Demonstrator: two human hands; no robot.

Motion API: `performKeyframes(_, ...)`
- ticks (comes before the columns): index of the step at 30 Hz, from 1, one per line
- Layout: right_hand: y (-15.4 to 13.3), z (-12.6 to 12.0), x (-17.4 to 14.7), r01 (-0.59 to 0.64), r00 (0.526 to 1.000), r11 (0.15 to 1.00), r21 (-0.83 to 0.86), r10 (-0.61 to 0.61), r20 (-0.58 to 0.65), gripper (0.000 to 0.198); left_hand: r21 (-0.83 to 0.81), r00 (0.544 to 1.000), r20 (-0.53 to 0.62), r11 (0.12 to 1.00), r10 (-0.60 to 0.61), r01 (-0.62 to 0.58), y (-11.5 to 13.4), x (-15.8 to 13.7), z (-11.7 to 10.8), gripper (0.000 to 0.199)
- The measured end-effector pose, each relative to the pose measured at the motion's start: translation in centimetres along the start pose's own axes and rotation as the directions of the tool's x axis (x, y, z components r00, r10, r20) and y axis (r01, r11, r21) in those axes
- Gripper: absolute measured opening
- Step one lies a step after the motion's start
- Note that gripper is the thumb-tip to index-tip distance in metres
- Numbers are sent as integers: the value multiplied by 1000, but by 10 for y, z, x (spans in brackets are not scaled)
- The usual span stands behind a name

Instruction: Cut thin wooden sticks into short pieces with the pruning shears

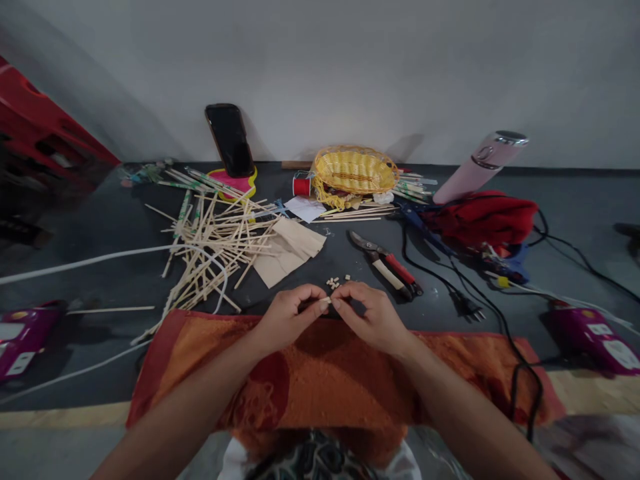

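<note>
My left hand (295,310) and my right hand (367,312) meet above the near edge of the dark tabletop, fingers pinched. Between their fingertips is a short piece of wooden stick (326,301), held from both sides. Just beyond the fingers lie several more short cut pieces (333,283) of the same pale wood. To the right rest pruning shears (385,262) with one red and one whitish handle. A large loose heap of thin wooden sticks (210,247) spreads on the left, beside a folded sheet of brown paper (287,250).
An orange towel (340,380) covers the front edge under my forearms. At the back stand a phone (231,140), a yellow wicker basket (355,170), a red thread spool (301,186) and a pink flask (480,167). Black cables with a plug (467,307) run along the right; a white cable (125,253) crosses the left.
</note>
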State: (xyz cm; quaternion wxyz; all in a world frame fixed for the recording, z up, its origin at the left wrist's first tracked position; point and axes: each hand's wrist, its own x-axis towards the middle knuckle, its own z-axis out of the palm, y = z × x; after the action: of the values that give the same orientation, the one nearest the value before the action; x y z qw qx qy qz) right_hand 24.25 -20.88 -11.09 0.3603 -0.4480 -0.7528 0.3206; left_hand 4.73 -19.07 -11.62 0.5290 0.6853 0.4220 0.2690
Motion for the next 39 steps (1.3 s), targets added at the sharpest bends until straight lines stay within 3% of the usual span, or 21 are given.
performKeyframes(3,1,-1,0,-30,999,999,19,30,39,9,58,1000,6,998,30,-31,-1,-1,2,20)
performKeyframes(7,0,-3,0,-111,990,986,127,98,102,13,0,998,47,999,36,-36,0,-3,2,23)
performKeyframes(14,-1,-4,1,-157,987,965,210,147,65,12,-38,1000,14,999,19,-19,1,-2,0,24)
performKeyframes(25,-1,-3,2,-209,976,963,169,195,94,15,245,988,-39,960,150,-136,-1,-3,1,15)
performKeyframes(32,1,-3,2,-243,968,953,182,226,109,14,503,957,17,825,288,-258,-7,-3,1,19)
performKeyframes(39,4,3,2,-252,967,947,197,239,88,11,575,943,60,761,328,-301,-12,-5,1,21)
